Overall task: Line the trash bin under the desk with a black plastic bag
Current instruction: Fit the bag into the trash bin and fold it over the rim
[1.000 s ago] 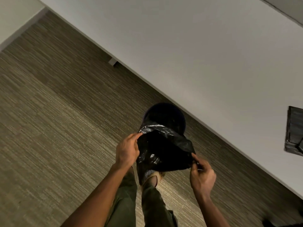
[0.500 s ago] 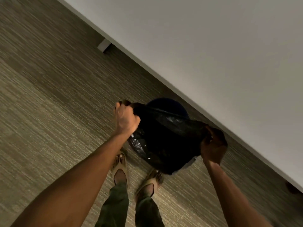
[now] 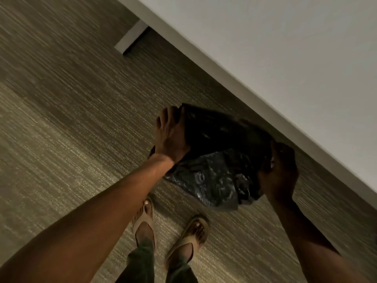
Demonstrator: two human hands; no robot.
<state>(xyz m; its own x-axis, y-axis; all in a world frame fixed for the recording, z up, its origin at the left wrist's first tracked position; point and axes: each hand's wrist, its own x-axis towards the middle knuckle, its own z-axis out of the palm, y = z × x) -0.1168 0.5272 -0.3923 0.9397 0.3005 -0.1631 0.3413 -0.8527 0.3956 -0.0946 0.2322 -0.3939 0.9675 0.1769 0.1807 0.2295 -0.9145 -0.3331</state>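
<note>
A black plastic bag (image 3: 212,176) is stretched between my two hands just in front of the white desk's edge (image 3: 265,111). My left hand (image 3: 171,135) grips the bag's mouth on the left side. My right hand (image 3: 279,172) grips the bag's mouth on the right, close under the desk edge. The bag's crinkled body hangs down toward me. The trash bin is hidden behind the bag; I cannot see its rim.
The white desk top (image 3: 285,48) fills the upper right, with a pale desk leg (image 3: 130,37) at the top. Striped brown carpet (image 3: 61,119) covers the floor. My feet in tan sandals (image 3: 191,237) stand just below the bag.
Both hands have carried the bag forward and spread its mouth wider, over where the dark bin showed. The bin, visible a second ago, is now covered by the bag.
</note>
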